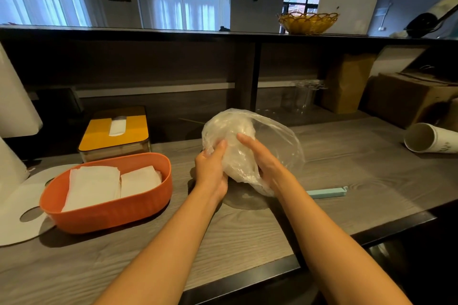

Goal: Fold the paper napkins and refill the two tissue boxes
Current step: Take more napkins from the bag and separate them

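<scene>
Clasping clear plastic bag (250, 146), left hand (210, 168) curled, right hand (260, 156) flat

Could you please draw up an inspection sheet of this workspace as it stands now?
Surface: grey wood-grain counter.
Job's things: clear bag with white contents, held up; orange tub holding two napkin stacks; yellow-lidded box, a napkin showing at its slot.
Clutter: blue clip, paper cup on its side, white discs, cartons.
Grippers: left hand grips the bag; right hand presses its side.
Cables: nothing seen.
Surroundings: upper shelf with wicker basket; curtained windows behind.
</scene>
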A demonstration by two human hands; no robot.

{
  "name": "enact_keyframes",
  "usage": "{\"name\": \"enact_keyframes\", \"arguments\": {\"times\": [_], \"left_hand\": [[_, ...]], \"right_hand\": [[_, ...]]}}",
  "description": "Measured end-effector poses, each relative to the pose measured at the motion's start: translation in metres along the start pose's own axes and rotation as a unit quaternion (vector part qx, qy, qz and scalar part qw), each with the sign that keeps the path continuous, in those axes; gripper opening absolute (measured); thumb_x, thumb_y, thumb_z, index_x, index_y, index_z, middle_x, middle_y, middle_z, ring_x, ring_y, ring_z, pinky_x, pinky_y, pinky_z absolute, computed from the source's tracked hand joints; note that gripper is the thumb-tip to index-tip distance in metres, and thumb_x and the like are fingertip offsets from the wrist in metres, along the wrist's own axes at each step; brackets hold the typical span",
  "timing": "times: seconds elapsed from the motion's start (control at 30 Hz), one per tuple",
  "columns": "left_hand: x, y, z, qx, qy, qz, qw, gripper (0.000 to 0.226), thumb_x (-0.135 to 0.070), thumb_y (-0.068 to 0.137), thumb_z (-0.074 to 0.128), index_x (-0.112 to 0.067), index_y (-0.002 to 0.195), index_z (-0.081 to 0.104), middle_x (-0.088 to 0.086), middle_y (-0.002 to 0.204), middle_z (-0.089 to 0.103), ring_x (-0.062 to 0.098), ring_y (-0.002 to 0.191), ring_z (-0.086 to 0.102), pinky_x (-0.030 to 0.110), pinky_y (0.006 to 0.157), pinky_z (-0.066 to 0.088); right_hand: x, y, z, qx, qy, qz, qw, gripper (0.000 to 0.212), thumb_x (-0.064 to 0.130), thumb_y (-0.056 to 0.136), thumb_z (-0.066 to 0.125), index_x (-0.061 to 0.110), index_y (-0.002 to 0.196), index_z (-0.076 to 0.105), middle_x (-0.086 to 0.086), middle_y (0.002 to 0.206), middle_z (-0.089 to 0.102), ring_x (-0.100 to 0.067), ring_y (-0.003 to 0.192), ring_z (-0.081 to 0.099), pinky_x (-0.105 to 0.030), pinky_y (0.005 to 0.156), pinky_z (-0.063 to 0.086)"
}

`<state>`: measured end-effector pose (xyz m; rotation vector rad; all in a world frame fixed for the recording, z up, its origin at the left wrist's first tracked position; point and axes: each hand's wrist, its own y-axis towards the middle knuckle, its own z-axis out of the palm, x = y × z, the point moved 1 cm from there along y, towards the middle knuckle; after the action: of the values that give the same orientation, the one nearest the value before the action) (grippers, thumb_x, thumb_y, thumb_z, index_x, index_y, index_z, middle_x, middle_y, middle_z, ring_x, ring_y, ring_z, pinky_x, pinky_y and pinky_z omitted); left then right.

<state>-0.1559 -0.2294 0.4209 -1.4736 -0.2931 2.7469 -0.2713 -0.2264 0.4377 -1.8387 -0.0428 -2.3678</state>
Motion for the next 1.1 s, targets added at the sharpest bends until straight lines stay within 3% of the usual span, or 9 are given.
{"name": "enact_keyframes", "arguments": {"times": [0.07, 0.13, 0.23, 0.4, 0.63, 0.77, 0.87, 0.97, 1.1], "left_hand": [[-0.002, -0.002, 0.004, 0.008, -0.039, -0.018, 0.999, 0.025, -0.022, 0.095, 0.068, -0.017, 0.119, 0.062, 0.012, 0.112, 0.072, 0.029, 0.102, 0.072, 0.051, 0.093, 0.057], [-0.001, -0.002, 0.007, 0.013, 0.036, 0.033, 0.999, 0.022, -0.024, 0.099, 0.061, -0.017, 0.120, 0.063, 0.010, 0.110, 0.073, 0.025, 0.100, 0.072, 0.045, 0.090, 0.059], [-0.004, -0.001, 0.007, -0.023, 0.180, 0.142, 0.973, 0.014, -0.025, 0.102, 0.056, -0.019, 0.095, 0.067, 0.008, 0.096, 0.073, 0.021, 0.090, 0.072, 0.039, 0.080, 0.060], [-0.006, 0.003, 0.003, -0.065, 0.197, 0.165, 0.964, 0.022, -0.024, 0.100, 0.058, -0.016, 0.082, 0.066, 0.010, 0.086, 0.072, 0.023, 0.082, 0.070, 0.043, 0.077, 0.058], [-0.012, 0.011, -0.004, -0.117, 0.174, 0.152, 0.966, 0.017, -0.022, 0.100, 0.058, -0.025, 0.084, 0.064, -0.002, 0.086, 0.069, 0.013, 0.084, 0.068, 0.031, 0.070, 0.056], [-0.017, 0.007, -0.006, -0.114, 0.198, 0.177, 0.957, 0.016, -0.018, 0.100, 0.058, -0.021, 0.087, 0.068, 0.001, 0.088, 0.070, 0.012, 0.081, 0.066, 0.025, 0.063, 0.051], [-0.022, 0.002, -0.004, -0.053, 0.232, 0.205, 0.949, 0.012, -0.020, 0.098, 0.058, -0.029, 0.103, 0.064, -0.003, 0.102, 0.068, 0.013, 0.094, 0.065, 0.031, 0.077, 0.056], [-0.028, -0.004, 0.003, 0.053, 0.253, 0.201, 0.945, 0.054, -0.052, 0.085, 0.060, -0.033, 0.135, 0.051, -0.010, 0.119, 0.061, 0.011, 0.107, 0.061, 0.037, 0.088, 0.054], [-0.029, -0.008, 0.008, 0.053, 0.361, 0.193, 0.911, 0.090, -0.084, 0.056, 0.057, -0.022, 0.120, 0.066, -0.006, 0.107, 0.070, 0.011, 0.097, 0.067, 0.042, 0.087, 0.058]], "right_hand": [[-0.003, 0.005, 0.002, -0.034, -0.008, -0.030, 0.999, 0.057, 0.037, 0.083, 0.073, 0.022, 0.133, 0.053, -0.010, 0.115, 0.070, -0.025, 0.100, 0.072, -0.039, 0.079, 0.061], [-0.003, 0.008, 0.006, -0.077, 0.002, -0.051, 0.996, 0.050, 0.031, 0.088, 0.070, 0.019, 0.133, 0.053, -0.007, 0.111, 0.069, -0.021, 0.094, 0.071, -0.031, 0.068, 0.060], [-0.005, 0.008, 0.007, -0.135, 0.008, -0.067, 0.989, 0.053, 0.032, 0.088, 0.073, 0.018, 0.135, 0.053, -0.005, 0.110, 0.068, -0.017, 0.092, 0.070, -0.025, 0.060, 0.057], [-0.008, 0.006, 0.000, -0.166, -0.029, -0.079, 0.983, 0.062, 0.038, 0.081, 0.080, 0.021, 0.134, 0.055, -0.004, 0.112, 0.071, -0.020, 0.097, 0.072, -0.035, 0.075, 0.062], [0.002, 0.002, -0.014, -0.072, -0.094, -0.005, 0.993, 0.051, 0.047, 0.087, 0.069, 0.016, 0.126, 0.060, -0.006, 0.112, 0.074, -0.023, 0.103, 0.071, -0.040, 0.095, 0.056], [0.003, 0.000, -0.022, -0.071, -0.020, 0.014, 0.997, 0.048, 0.038, 0.084, 0.076, 0.015, 0.122, 0.060, -0.008, 0.110, 0.075, -0.023, 0.099, 0.073, -0.038, 0.089, 0.059], [0.003, 0.003, -0.025, -0.109, -0.091, -0.027, 0.989, 0.047, 0.038, 0.083, 0.078, 0.016, 0.121, 0.063, -0.002, 0.105, 0.076, -0.018, 0.095, 0.073, -0.034, 0.083, 0.060], [0.006, 0.004, -0.023, -0.096, -0.113, -0.045, 0.988, 0.034, 0.029, 0.085, 0.077, 0.019, 0.115, 0.065, 0.001, 0.099, 0.076, -0.014, 0.086, 0.075, -0.024, 0.063, 0.058], [0.008, 0.001, -0.020, -0.049, -0.154, -0.067, 0.985, 0.037, 0.026, 0.086, 0.076, 0.023, 0.121, 0.064, 0.000, 0.109, 0.075, -0.017, 0.100, 0.072, -0.034, 0.083, 0.059]]}}
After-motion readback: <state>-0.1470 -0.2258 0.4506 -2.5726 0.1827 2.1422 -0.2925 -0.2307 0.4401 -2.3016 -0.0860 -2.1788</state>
